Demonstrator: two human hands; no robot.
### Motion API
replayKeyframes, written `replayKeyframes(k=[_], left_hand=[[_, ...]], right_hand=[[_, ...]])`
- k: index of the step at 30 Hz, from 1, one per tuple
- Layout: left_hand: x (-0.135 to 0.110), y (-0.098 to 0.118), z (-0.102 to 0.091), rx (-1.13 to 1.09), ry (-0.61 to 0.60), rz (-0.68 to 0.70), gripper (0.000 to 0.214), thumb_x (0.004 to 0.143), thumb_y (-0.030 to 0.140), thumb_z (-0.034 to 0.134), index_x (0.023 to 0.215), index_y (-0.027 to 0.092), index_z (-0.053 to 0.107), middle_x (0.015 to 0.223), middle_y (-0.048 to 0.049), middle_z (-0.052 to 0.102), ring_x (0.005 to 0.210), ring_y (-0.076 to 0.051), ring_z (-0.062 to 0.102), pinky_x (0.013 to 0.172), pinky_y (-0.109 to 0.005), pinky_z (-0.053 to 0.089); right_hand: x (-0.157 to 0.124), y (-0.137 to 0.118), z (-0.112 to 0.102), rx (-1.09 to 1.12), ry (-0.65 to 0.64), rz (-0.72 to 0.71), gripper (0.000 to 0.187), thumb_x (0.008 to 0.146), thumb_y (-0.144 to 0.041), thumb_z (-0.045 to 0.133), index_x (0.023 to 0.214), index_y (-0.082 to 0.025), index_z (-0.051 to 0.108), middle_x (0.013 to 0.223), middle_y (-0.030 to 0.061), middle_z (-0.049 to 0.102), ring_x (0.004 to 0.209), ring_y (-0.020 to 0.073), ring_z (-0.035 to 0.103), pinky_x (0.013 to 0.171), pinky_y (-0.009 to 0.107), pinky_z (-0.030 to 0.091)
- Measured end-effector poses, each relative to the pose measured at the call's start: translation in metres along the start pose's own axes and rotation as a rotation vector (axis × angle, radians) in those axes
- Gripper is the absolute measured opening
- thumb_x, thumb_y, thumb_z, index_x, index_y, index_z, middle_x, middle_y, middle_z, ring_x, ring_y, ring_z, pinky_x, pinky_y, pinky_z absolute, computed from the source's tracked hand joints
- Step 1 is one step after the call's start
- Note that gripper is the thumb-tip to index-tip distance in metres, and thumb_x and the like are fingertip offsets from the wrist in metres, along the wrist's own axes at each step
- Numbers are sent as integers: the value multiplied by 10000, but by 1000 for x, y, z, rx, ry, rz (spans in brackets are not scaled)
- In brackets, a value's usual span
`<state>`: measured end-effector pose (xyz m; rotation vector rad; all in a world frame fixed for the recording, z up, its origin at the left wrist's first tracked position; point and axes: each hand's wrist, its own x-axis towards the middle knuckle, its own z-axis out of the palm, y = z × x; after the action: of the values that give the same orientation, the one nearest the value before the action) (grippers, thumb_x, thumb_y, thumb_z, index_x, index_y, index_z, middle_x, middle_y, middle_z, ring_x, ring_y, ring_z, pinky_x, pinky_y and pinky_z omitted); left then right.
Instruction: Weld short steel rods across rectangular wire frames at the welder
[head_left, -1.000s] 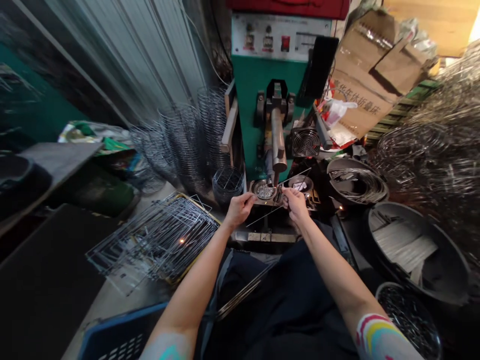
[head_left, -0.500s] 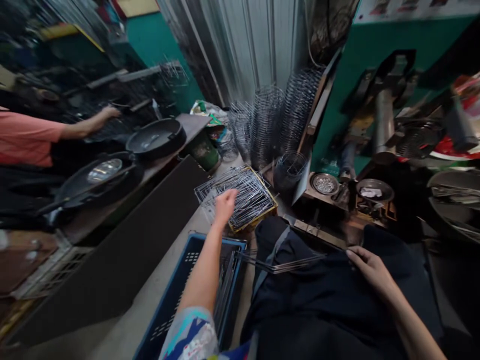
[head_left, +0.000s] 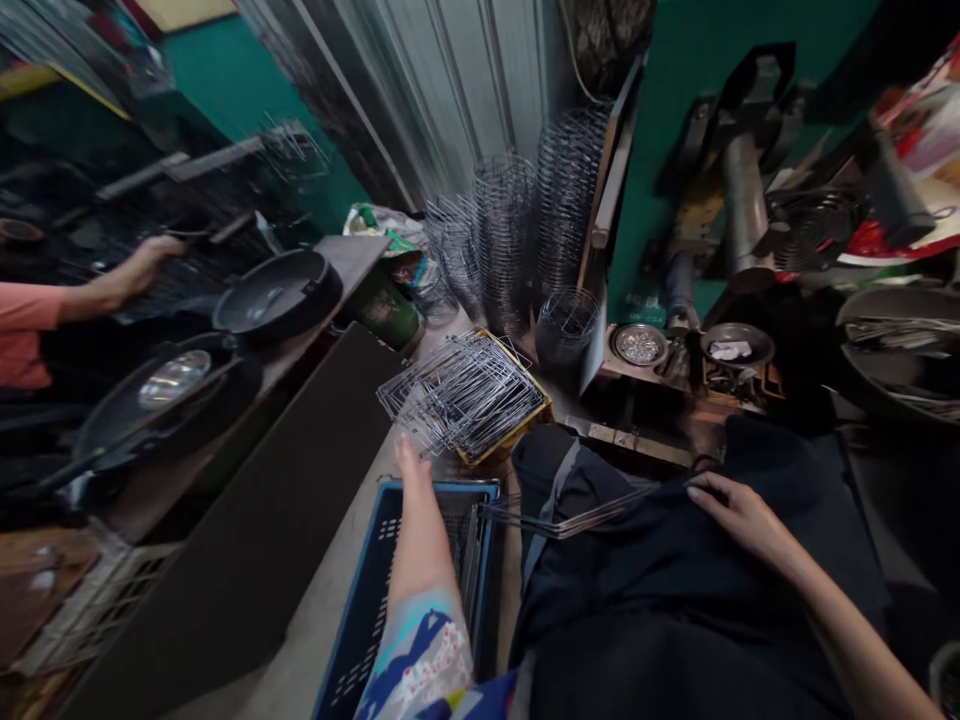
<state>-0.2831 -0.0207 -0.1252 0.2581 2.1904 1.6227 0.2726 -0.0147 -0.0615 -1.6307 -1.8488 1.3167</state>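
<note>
My left hand [head_left: 412,462], its fingers smeared and partly turned away, is beside the near left corner of a heap of rectangular wire frames [head_left: 472,390]. Whether it grips a wire cannot be told. The heap overhangs a yellow crate [head_left: 536,410]. Above my lap, my right hand [head_left: 731,508] is closed, thumb against fingers; whatever lies at the fingertips is too dark to name. Several bent wire pieces [head_left: 574,525] reach from the blue crate's edge across my dark-clad leg toward that hand. Under my left forearm stands the blue plastic crate [head_left: 367,590], holding dark wires.
Stacks of round wire baskets [head_left: 504,240] stand by the corrugated metal wall. Right of them is a green machine [head_left: 637,240], with a bowl of small metal parts [head_left: 639,345] before it. A dark board [head_left: 247,540] leans at left; beyond it a co-worker's arm [head_left: 112,290] reaches over pans.
My left hand has drawn back from over the wire heap to its near left corner. My right hand stays about where it was. The view has shifted rightward.
</note>
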Motion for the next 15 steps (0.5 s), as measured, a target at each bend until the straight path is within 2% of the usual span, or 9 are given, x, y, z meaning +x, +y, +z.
replayKeyframes(k=[2, 4, 6, 8, 10, 11, 13, 15], left_hand=[[-16, -3, -3, 67, -65, 35, 475, 914, 429, 575, 1284, 132, 551, 1245, -141, 602, 1144, -261, 573, 946, -445, 484], [-41, -6, -8, 145, -225, 66, 511, 863, 475, 610, 1217, 106, 612, 1171, -147, 652, 1153, -273, 569, 962, -422, 461], [-78, -5, -12, 214, -465, 66, 478, 752, 502, 715, 1033, 116, 703, 1009, -114, 712, 1047, -272, 616, 935, -400, 473], [-121, -1, -14, 296, -797, 89, 391, 643, 462, 814, 863, 149, 735, 884, -73, 727, 934, -254, 642, 905, -379, 484], [-162, 8, -13, 421, -1120, 241, 320, 647, 415, 829, 836, 177, 732, 872, -54, 718, 889, -231, 635, 874, -353, 477], [-179, 13, -12, 494, -1230, 356, 284, 694, 407, 801, 851, 184, 723, 881, -52, 707, 874, -219, 624, 850, -340, 469], [-204, 23, -8, 620, -1322, 580, 209, 809, 394, 702, 855, 190, 694, 864, -51, 678, 843, -200, 596, 798, -319, 447], [-217, 31, -2, 678, -1319, 704, 196, 880, 367, 615, 807, 191, 664, 810, -48, 647, 811, -193, 568, 762, -308, 429]], right_hand=[[-2, 3, -1, -44, -6, -5, 355, 822, -566, 572, 895, -249, 712, 871, 45, 731, 786, 250, 663, 724, 337, 525], [-4, 5, -3, -77, 0, -10, 335, 844, -536, 561, 905, -242, 707, 879, 34, 732, 788, 234, 662, 719, 316, 514], [-5, 5, -6, -97, 7, -14, 310, 858, -502, 559, 925, -237, 706, 872, 26, 729, 784, 219, 656, 708, 296, 501], [-4, 4, -9, -109, 9, -16, 303, 864, -481, 556, 945, -231, 706, 856, 26, 725, 770, 210, 646, 690, 289, 489], [-4, 1, -13, -115, 17, -19, 306, 873, -470, 547, 963, -225, 706, 869, 32, 723, 767, 207, 638, 687, 290, 482], [-4, 0, -15, -117, 25, -22, 305, 878, -466, 545, 968, -224, 706, 885, 34, 723, 770, 205, 636, 692, 293, 480], [-8, -4, -23, -120, 51, -40, 299, 889, -460, 542, 975, -225, 704, 920, 38, 722, 781, 204, 633, 709, 299, 476], [-17, -7, -35, -107, 98, -60, 303, 894, -467, 545, 981, -222, 699, 902, 42, 716, 767, 203, 628, 698, 302, 475]])
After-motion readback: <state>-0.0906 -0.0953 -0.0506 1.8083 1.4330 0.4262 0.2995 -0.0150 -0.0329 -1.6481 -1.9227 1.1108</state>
